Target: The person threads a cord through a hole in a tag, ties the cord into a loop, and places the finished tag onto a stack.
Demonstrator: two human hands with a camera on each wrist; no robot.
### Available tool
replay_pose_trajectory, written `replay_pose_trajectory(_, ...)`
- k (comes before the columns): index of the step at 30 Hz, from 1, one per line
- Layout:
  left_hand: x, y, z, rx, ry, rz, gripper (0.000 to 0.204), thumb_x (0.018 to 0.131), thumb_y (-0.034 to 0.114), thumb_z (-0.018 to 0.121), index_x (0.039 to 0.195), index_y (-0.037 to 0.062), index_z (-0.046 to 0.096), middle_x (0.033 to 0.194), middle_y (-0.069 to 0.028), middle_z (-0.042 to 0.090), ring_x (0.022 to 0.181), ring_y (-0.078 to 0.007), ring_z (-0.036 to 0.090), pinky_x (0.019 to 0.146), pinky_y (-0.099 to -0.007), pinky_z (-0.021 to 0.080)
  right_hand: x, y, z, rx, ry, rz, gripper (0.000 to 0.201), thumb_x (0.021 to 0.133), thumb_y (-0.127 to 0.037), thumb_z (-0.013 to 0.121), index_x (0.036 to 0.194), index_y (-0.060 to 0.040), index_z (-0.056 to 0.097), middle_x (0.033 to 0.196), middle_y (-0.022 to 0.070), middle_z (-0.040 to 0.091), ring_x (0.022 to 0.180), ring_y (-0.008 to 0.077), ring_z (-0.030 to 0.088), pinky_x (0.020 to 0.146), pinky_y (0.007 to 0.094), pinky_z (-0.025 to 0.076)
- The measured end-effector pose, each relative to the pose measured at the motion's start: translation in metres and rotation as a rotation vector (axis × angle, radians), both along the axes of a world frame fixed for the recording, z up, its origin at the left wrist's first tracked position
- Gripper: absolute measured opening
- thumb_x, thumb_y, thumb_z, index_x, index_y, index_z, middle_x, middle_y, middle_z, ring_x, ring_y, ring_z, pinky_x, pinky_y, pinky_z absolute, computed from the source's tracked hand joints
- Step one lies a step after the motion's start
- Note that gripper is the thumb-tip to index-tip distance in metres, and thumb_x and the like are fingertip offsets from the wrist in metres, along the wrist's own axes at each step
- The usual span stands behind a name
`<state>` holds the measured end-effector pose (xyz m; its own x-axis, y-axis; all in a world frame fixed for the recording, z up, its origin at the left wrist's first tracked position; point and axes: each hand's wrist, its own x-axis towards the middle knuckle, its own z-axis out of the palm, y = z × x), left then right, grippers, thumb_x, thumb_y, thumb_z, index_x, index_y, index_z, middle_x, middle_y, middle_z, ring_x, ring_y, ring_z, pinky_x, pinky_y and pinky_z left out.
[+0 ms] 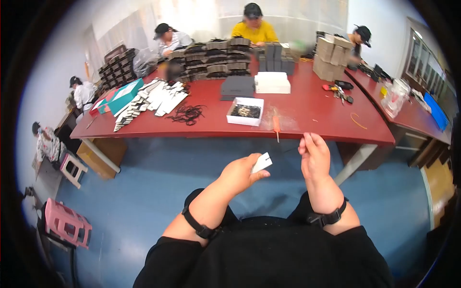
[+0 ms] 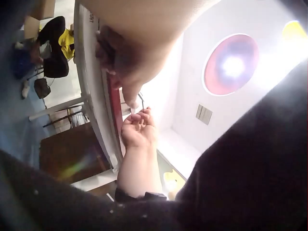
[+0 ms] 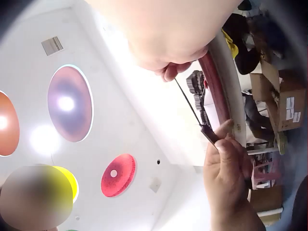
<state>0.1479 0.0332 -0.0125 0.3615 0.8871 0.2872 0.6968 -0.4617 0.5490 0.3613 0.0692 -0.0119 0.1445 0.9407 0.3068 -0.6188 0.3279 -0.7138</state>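
My left hand (image 1: 253, 172) pinches a small white card tag (image 1: 262, 162) between thumb and fingers, held over my lap. A thin black cord (image 1: 290, 150) runs from the tag up to my right hand (image 1: 304, 144), which pinches its other end with curled fingers. In the right wrist view the cord (image 3: 188, 104) stretches taut from my right hand (image 3: 168, 71) down to the tag end (image 3: 210, 135) held by my left hand (image 3: 226, 166). In the left wrist view my left hand (image 2: 126, 84) is close above my right hand (image 2: 138, 126); the tag is blurred there.
A red table (image 1: 307, 122) stands just ahead. On it are a white box of black cords (image 1: 245, 111), a loose cord pile (image 1: 186, 114), an orange-handled tool (image 1: 276, 126), white tags (image 1: 153, 100) and stacked boxes (image 1: 211, 58). Several people sit around. Pink stools (image 1: 66, 222) stand left.
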Motion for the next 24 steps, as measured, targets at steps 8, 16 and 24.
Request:
replay_pose_trajectory(8,0.002,-0.02,-0.004,-0.081,0.163,-0.241,0.049,0.088,0.036,0.05,0.127,0.007,0.04,0.108,-0.0218,0.055,0.094,-0.0381,0.057,0.081,-0.0436,0.046,0.033,0.024,-0.008,0.177,-0.267,-0.023,0.011,0.089,-0.012,0.056,0.09,-0.0019,0.057,0.068,0.0051,0.057,0.059,0.011,0.054,0.053,0.0203,0.042)
replay_pose_trajectory(16,-0.112,0.087,0.12,0.243,0.298,0.418,0.054,0.081,0.041,0.059,0.119,0.005,0.046,0.105,-0.0189,0.054,0.097,-0.0349,0.055,0.082,-0.0437,0.044,0.064,0.062,0.042,0.212,-0.975,-0.315,0.022,0.088,-0.02,0.057,0.094,0.001,0.062,0.083,0.0048,0.062,0.081,0.0137,0.058,0.077,0.0254,0.045)
replay_pose_trajectory(24,-0.118,0.199,0.062,0.224,0.384,0.005,0.05,0.082,0.033,0.061,0.122,0.0051,0.05,0.122,-0.0152,0.048,0.114,-0.0325,0.045,0.097,-0.0395,0.037,0.069,0.083,0.05,0.142,-1.383,-0.205,0.034,0.085,-0.026,0.059,0.108,-0.0019,0.058,0.111,0.0102,0.056,0.098,0.0216,0.055,0.086,0.0311,0.043)
